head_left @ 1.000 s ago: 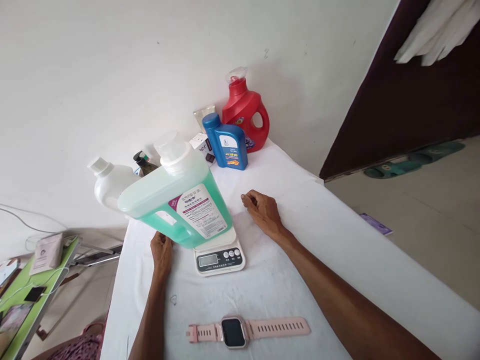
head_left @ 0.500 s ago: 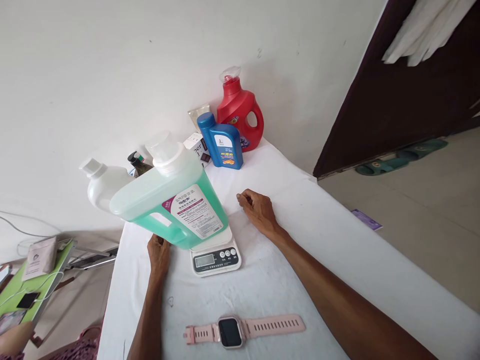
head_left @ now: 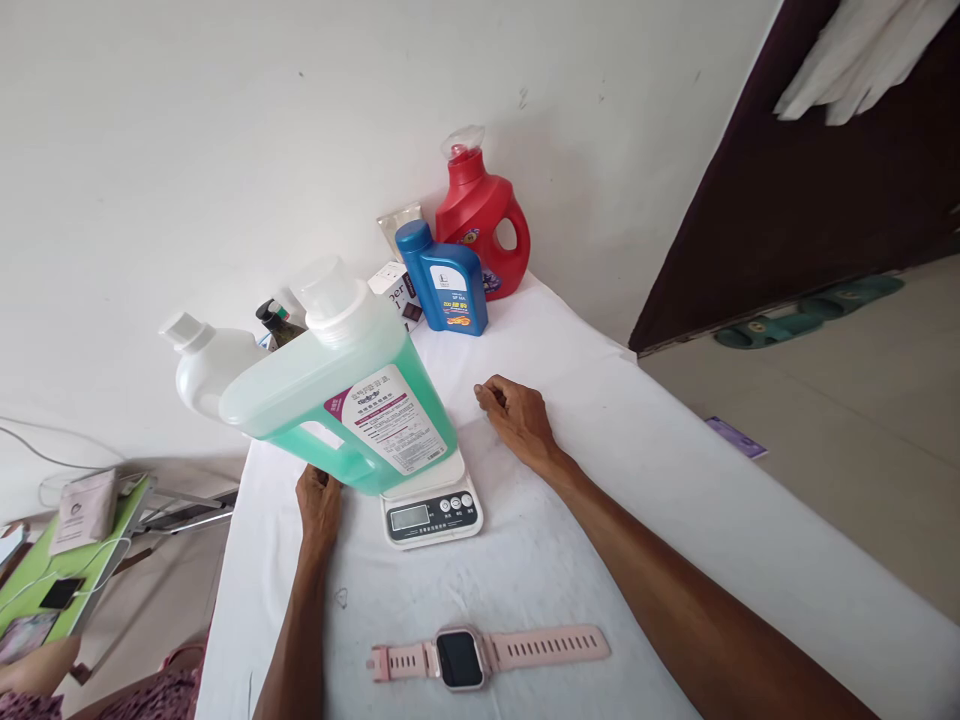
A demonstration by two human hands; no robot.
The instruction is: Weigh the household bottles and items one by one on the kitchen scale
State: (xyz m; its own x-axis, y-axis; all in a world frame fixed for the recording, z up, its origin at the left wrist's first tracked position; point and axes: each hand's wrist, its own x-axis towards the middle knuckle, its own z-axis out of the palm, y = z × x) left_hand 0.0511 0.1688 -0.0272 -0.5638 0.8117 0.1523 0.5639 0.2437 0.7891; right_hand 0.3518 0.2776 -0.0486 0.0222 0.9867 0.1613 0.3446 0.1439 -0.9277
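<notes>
A big translucent jug of green liquid (head_left: pixel 352 400) with a white cap stands on a small white digital scale (head_left: pixel 433 510) on the white-covered table (head_left: pixel 637 480). My left hand (head_left: pixel 319 500) rests on the cloth just left of the scale. Its curled fingers lie by the jug's lower edge, and it holds nothing that I can see. My right hand (head_left: pixel 517 420) lies on the cloth to the right of the scale, fingers curled in, apart from the jug. A pink smartwatch (head_left: pixel 484 655) lies flat near the front edge.
At the back against the wall stand a blue bottle (head_left: pixel 446 280), a red detergent jug (head_left: pixel 480 215), a white bottle (head_left: pixel 206 365), a small box and a dark bottle. A green side table (head_left: pixel 52 585) with a phone and cables stands lower left. Open floor and sandals lie to the right.
</notes>
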